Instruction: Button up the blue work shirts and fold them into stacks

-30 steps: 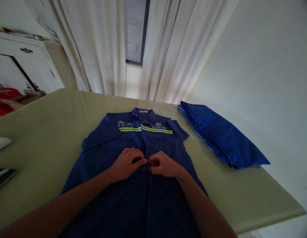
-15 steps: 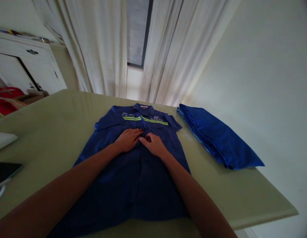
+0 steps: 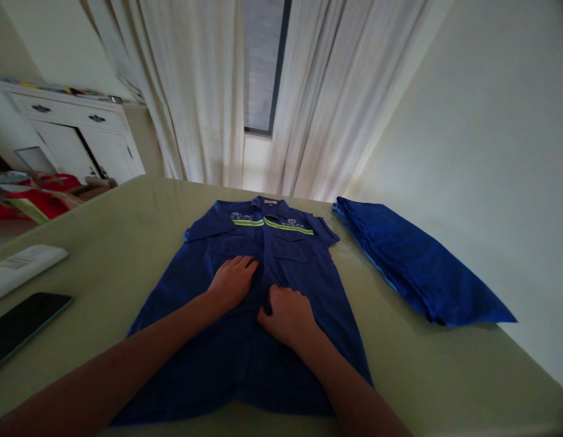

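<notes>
A dark blue short-sleeved work shirt (image 3: 304, 273) lies spread front up, its collar at the far end. Yellow-green reflective stripes and white print cross its chest. My left hand (image 3: 233, 282) is on the shirt just left of the front placket, fingers together and bent down at the placket's edge. Lower and to the right, my right hand (image 3: 288, 312) is curled at the placket, with thumb and fingers closing on the cloth. The fingertips of both hands are partly hidden, and the button itself cannot be made out.
The shirt rests on a pale green table (image 3: 140, 224). Folded blue garments (image 3: 413, 261) lie at its right edge by the wall. On the left are a black phone (image 3: 26, 321) and a white device (image 3: 29, 264). Curtains (image 3: 199, 91) and a white cabinet (image 3: 81, 133) stand behind.
Both hands have moved down the placket toward me, the right one further, leaving a wider gap between them. The view has shifted left, showing more of the phone and cabinet.
</notes>
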`<state>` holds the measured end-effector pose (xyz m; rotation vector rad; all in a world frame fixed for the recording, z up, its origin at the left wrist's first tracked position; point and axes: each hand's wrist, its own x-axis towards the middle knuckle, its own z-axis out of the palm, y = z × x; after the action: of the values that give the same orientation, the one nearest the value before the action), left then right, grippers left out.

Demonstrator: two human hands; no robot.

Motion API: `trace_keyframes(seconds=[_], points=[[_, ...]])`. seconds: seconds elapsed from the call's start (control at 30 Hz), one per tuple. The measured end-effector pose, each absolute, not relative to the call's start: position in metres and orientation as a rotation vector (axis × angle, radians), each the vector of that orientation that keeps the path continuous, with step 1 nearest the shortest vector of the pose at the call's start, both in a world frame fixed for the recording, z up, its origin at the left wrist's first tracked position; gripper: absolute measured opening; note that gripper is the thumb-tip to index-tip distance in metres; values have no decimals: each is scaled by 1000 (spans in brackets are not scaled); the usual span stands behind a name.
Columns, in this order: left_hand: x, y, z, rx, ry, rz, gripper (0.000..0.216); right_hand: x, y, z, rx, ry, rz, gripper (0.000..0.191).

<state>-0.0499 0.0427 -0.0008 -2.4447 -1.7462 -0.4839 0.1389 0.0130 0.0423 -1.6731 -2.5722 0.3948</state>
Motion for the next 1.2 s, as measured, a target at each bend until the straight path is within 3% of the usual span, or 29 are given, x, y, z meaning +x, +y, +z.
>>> trace_keyframes(seconds=[0.13,0.3,0.47,0.57,0.67,0.93,1.2], points=[[-60,2,-4,-2589,-1623,-755,38,143,20,39,-1555,-2507,565,13],[-62,-15,15,-2863,-1460,-956,19,153,38,29,-1203,-2128,1306,5],[-63,-12,14,-2919,-1599,-1034,30,161,43,28,-1040,-1720,1789,26],[-66,-10,10,-3061,-1612,-861,14,165,43,35,-957,-1690,1860,31],[-65,-10,9,-3108,-1594,-784,13,166,41,41,-955,-1736,1876,28],[-63,-12,12,-3015,-1549,-927,11,160,29,45,-1136,-2424,1158,26],[-67,-12,14,-3072,-1520,-1063,13,168,40,36,-1064,-2261,1614,23]])
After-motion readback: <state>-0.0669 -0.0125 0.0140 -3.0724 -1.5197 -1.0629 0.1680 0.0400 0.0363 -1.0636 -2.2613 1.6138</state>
